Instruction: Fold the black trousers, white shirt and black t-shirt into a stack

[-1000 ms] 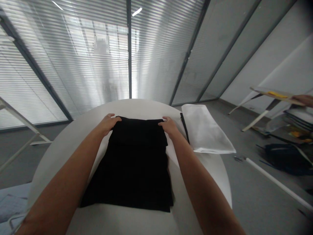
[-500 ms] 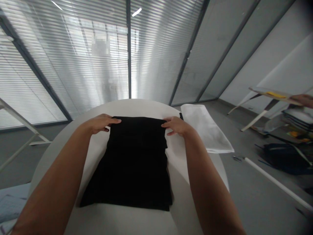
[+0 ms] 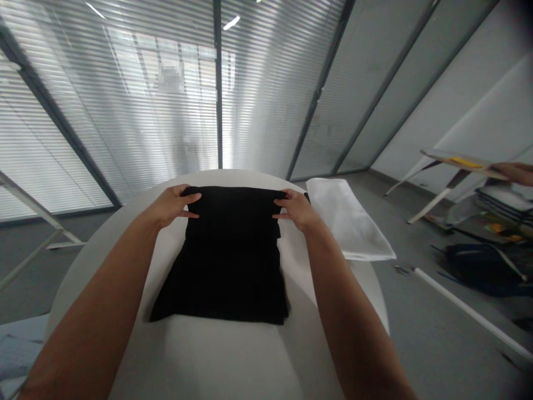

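A folded black cloth lies on the round white table, its far edge a little raised. My left hand grips the cloth's far left corner, thumb on top of the fabric. At the far right corner my right hand pinches the same edge between thumb and fingers. Both forearms reach in from the bottom of the view, one on each side of the cloth. The fingertips behind the far edge are partly hidden.
A folded white cloth hangs over the table's right edge. Light blue fabric is at the lower left. On the right are a second table, a dark bag, a white pole and another person's hand.
Both hands have moved slightly away from me with the far edge of the black cloth. The near edge of the cloth has slid the same way.
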`<state>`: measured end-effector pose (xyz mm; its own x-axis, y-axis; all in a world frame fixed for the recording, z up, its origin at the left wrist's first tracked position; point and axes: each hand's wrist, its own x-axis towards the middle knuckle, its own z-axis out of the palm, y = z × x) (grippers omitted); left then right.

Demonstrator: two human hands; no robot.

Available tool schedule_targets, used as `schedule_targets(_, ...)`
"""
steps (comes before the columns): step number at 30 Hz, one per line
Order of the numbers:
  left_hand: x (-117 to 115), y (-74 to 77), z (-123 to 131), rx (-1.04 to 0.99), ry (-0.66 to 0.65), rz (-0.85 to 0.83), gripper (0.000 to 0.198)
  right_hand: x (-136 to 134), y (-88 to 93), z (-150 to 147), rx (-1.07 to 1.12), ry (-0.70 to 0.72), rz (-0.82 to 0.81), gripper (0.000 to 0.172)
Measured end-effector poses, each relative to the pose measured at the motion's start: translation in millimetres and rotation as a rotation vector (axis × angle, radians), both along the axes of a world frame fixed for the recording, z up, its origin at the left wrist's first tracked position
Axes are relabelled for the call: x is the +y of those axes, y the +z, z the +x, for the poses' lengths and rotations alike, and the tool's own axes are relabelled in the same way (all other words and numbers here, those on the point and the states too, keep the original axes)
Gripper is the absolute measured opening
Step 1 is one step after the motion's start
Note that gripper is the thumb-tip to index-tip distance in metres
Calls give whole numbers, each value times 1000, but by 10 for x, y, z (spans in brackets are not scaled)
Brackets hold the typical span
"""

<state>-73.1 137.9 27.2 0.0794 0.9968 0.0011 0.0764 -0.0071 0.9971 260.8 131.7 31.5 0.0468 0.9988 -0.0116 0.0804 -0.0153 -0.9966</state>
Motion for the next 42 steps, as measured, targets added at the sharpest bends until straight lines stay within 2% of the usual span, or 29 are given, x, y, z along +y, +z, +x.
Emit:
schedule_targets(3,6,23,47,-113,24,145,36,29,12,22,8,-40,129,22)
schedule_targets(6,-1,86,17,-107,28,146,31,10,83,75,-110,-21,141,20)
schedule_targets(8,-40,177,-58,35,-22,91,22,-66,184,102,-257,96,95,19)
schedule_targets(10,-115,307,-155,213,-55,81,11,-200,325,102,-407,309,22,20)
schedule_targets(13,-257,524,-273,366,46,157,12,-429,534,45,-498,614,-160,22)
schedule_targets(16,-342,670,-293,499,62,129,8,-548,633,-30,-549,701,-214,22)
schedule_targets(19,-333,679,-157,711,27,124,16,-508,605,-92,-699,692,-59,22)
schedule_targets(21,-307,596,38,891,39,207,25,-438,534,-157,-815,629,90,20)
schedule_targets(23,-293,437,297,1057,51,293,33,-371,413,-274,-930,514,206,23)
schedule_targets(26,-305,70,682,1231,72,415,43,-304,98,-544,-1065,308,316,32)
schedule_targets(29,-303,-338,901,1359,102,497,48,-263,-339,-806,-1185,58,355,41)
schedule_targets(32,-250,-610,927,1390,61,476,52,-216,-688,-918,-1251,103,335,50)
schedule_targets(35,-193,-693,886,1383,57,471,54,-171,-813,-903,-1255,126,304,53)
schedule_targets(42,-188,-683,893,1374,85,489,54,-167,-794,-886,-1234,85,322,55)
